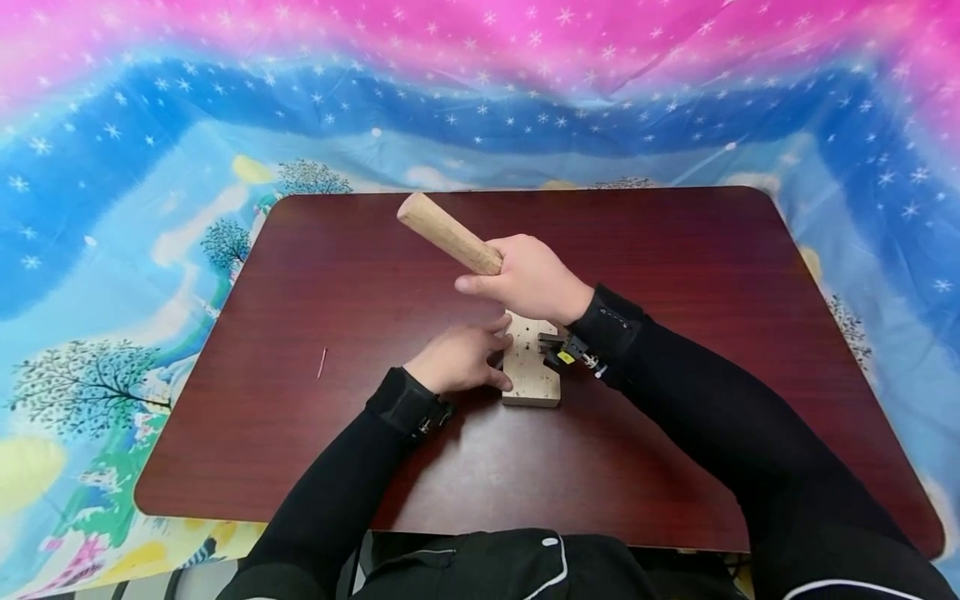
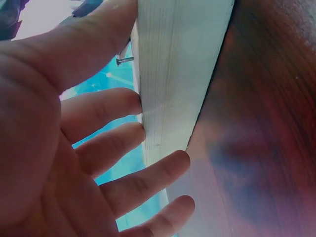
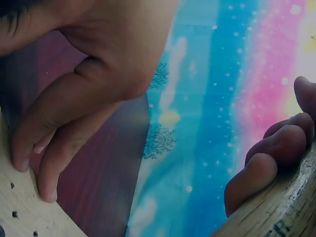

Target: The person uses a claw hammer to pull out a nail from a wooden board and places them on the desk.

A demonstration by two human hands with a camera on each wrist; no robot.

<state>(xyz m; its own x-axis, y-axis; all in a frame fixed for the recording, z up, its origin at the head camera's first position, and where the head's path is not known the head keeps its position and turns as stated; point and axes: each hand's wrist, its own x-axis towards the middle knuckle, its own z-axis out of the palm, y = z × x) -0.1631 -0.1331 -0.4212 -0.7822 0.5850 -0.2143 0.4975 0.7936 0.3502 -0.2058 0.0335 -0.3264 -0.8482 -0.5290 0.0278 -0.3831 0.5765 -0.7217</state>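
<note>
My right hand (image 1: 536,279) grips a thick round wooden stick (image 1: 446,232), its blunt end pointing up and to the left over the table. The stick's other end is hidden by the hand and wrist. Below lies a pale wooden block (image 1: 531,375) dotted with small dark holes. My left hand (image 1: 461,358) rests against the block's left side with thumb and fingers spread; in the left wrist view its fingers (image 2: 118,106) are fairly straight along that side. A nail (image 2: 126,60) sticks out from the block's top face there.
A thin reddish stick (image 1: 322,363) lies on the dark red-brown table (image 1: 375,275), left of the left hand. A patterned blue and pink cloth (image 1: 480,108) hangs behind and around the table. Camera gear (image 1: 573,350) on the right wrist overlaps the block's right edge.
</note>
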